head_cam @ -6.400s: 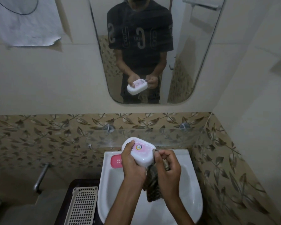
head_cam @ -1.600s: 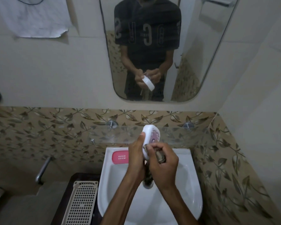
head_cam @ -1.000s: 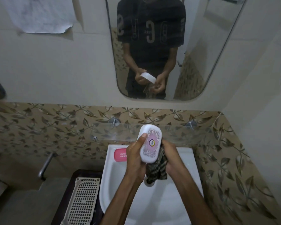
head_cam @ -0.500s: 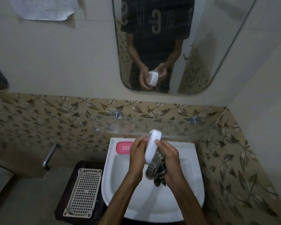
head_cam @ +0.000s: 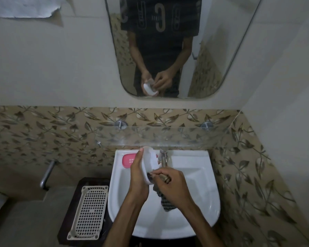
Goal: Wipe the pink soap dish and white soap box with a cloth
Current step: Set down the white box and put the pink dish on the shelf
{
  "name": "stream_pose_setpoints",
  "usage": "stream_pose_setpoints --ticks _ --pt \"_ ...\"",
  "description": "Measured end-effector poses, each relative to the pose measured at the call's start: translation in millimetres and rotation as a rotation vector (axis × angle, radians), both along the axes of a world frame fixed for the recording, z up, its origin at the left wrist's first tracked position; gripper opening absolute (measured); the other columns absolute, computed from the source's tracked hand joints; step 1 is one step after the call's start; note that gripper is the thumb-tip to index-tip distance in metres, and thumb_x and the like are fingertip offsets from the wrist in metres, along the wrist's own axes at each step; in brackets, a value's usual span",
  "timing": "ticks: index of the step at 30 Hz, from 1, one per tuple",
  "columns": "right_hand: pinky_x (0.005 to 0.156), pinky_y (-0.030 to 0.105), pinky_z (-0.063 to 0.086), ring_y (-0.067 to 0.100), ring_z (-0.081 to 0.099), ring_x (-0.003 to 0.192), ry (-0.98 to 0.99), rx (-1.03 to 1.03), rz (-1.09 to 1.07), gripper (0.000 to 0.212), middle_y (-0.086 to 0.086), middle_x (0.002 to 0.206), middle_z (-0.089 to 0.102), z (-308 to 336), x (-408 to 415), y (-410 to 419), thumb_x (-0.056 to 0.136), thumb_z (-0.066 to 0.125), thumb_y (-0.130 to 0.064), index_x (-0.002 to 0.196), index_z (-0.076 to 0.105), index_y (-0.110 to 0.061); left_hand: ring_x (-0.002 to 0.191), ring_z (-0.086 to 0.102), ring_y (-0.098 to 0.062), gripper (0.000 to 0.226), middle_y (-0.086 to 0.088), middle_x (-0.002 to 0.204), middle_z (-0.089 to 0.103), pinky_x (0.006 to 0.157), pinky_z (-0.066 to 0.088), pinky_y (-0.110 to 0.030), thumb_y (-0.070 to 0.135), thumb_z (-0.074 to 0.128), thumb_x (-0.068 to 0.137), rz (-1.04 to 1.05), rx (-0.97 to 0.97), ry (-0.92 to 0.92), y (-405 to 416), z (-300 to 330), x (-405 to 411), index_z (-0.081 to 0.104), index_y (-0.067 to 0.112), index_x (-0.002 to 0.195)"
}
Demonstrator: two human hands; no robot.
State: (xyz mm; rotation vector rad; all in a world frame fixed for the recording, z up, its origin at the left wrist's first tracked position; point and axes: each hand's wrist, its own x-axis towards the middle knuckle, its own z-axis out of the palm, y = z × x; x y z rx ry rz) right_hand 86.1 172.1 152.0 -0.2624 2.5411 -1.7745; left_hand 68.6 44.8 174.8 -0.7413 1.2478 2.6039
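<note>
My left hand (head_cam: 138,172) grips the white soap box (head_cam: 150,163) over the basin, tilted with its plain side toward me. My right hand (head_cam: 173,186) holds a dark patterned cloth (head_cam: 165,202) bunched in its fingers and presses it against the lower end of the box; the cloth's tail hangs below the hand. The pink soap dish (head_cam: 128,160) lies on the sink's back left ledge, partly hidden behind my left hand.
The white sink (head_cam: 200,184) has a tap (head_cam: 163,157) at its back middle. A glass shelf (head_cam: 168,137) juts out above it, under a wall mirror (head_cam: 168,50). A perforated beige tray (head_cam: 89,211) rests on a dark stand at the left.
The soap box has turned in my left hand, showing its plain side. My right hand with the cloth has slid to the box's lower end. The view has tipped downward.
</note>
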Motion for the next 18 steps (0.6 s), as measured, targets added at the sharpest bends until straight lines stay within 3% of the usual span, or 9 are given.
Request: stream_pose_setpoints --ticks 2,4,8,10,15,18 --pt "0.058 0.024 0.056 0.008 0.072 0.063 -0.143 -0.060 -0.059 0.012 -0.009 0.075 0.078 -12.6 1.1 9.2 0.094 0.072 -0.023 0.089 0.082 -0.026 0.076 0.076 -0.024 0.051 -0.011 0.094 0.078 0.062 0.061 -0.034 0.062 0.063 0.081 0.013 -0.010 -0.037 -6.4 -11.9 0.7 0.085 0.018 0.095" --pt "0.074 0.026 0.059 0.010 0.075 0.082 -0.243 -0.103 -0.222 0.015 -0.009 0.086 0.080 -29.9 -1.1 20.1 0.094 0.072 -0.016 0.087 0.083 -0.024 0.077 0.075 -0.027 0.052 -0.014 0.093 0.077 0.070 0.058 -0.037 0.062 0.057 0.090 0.050 -0.024 -0.106 -12.4 -23.8 4.3 0.085 0.017 0.087" --pt "0.074 0.032 0.058 0.028 0.075 0.084 -0.654 -0.426 -0.500 0.007 0.011 0.090 0.081 -53.4 -15.3 50.5 0.088 0.079 -0.011 0.093 0.084 -0.013 0.080 0.071 -0.032 0.059 -0.020 0.097 0.074 0.086 0.052 -0.046 0.056 0.055 0.096 0.068 -0.003 -0.215 -19.3 -45.8 14.5 0.074 0.003 0.115" --pt "0.074 0.035 0.058 0.033 0.074 0.084 -0.775 -0.452 -0.546 0.024 0.018 0.094 0.080 -62.9 -22.2 68.4 0.079 0.084 -0.005 0.103 0.081 -0.007 0.088 0.070 -0.034 0.062 -0.020 0.102 0.072 0.093 0.048 -0.049 0.056 0.057 0.095 0.063 -0.001 -0.247 -18.5 -54.0 20.5 0.070 0.004 0.126" --pt "0.074 0.038 0.054 0.036 0.066 0.096 -0.813 -0.504 -0.651 0.041 0.026 0.115 0.072 -77.8 -42.5 100.7 0.083 0.070 0.016 0.123 0.070 0.005 0.089 0.069 -0.036 0.069 -0.021 0.104 0.073 0.092 0.049 -0.050 0.059 0.062 0.092 0.050 0.014 -0.288 -15.2 -67.0 27.2 0.067 0.001 0.130" --pt "0.069 0.034 0.052 0.030 0.066 0.087 -0.767 -0.643 -0.701 0.021 0.018 0.101 0.071 -75.2 -64.1 114.4 0.092 0.064 0.010 0.112 0.068 0.006 0.097 0.071 -0.037 0.069 -0.022 0.111 0.074 0.102 0.048 -0.054 0.061 0.061 0.092 0.037 0.006 -0.285 -16.2 -70.4 25.1 0.068 0.003 0.129"
